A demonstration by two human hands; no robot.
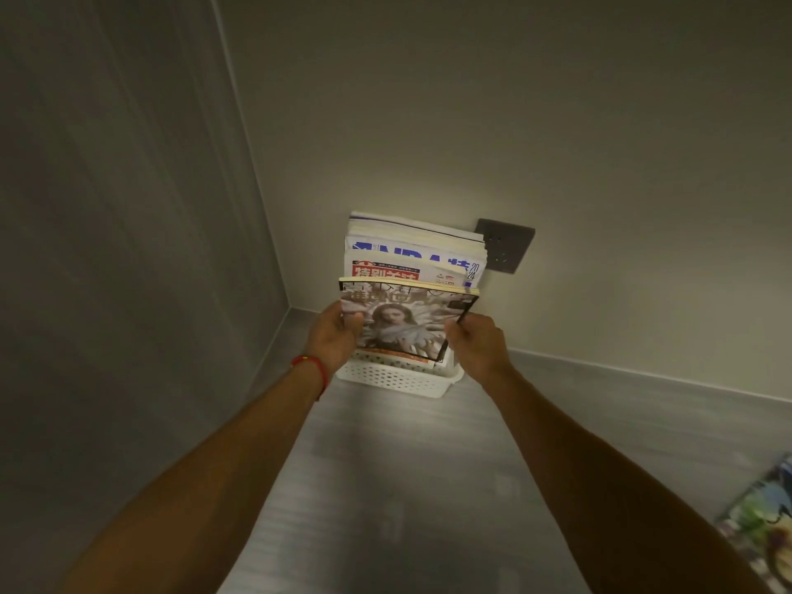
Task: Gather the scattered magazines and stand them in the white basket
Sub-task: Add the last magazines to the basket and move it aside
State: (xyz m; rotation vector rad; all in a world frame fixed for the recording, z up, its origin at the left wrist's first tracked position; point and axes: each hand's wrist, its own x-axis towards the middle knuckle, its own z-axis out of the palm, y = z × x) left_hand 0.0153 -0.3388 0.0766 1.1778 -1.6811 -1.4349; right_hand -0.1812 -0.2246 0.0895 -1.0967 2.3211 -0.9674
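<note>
The floor (pixel 385 486) runs up the centre of the frame into a corner where two walls meet; the white basket (pixel 394 379) sits on it at mid-frame, pushed close to the rear wall, probably so the standing issues can lean back against it. A stack of magazines (pixel 411 250) already stands upright in the basket, covers facing the camera, partly covering a dark wall socket (pixel 508 246) just right of it.

In front of that stack, the portrait-cover magazine (pixel 407 321) is held upright, its lower edge at or just inside the basket rim; contact with the basket bottom cannot be confirmed. Holding both side edges keeps it vertical and square to the row for lowering.

The left hand (pixel 332 340), red wristband behind it, has its fingers (pixel 353 323) closed on the left edge. The right hand (pixel 478 345) is clenched on the right edge.

One loose magazine (pixel 763 516) lies on the floor at lower right, well apart, evidently awaiting collection.
</note>
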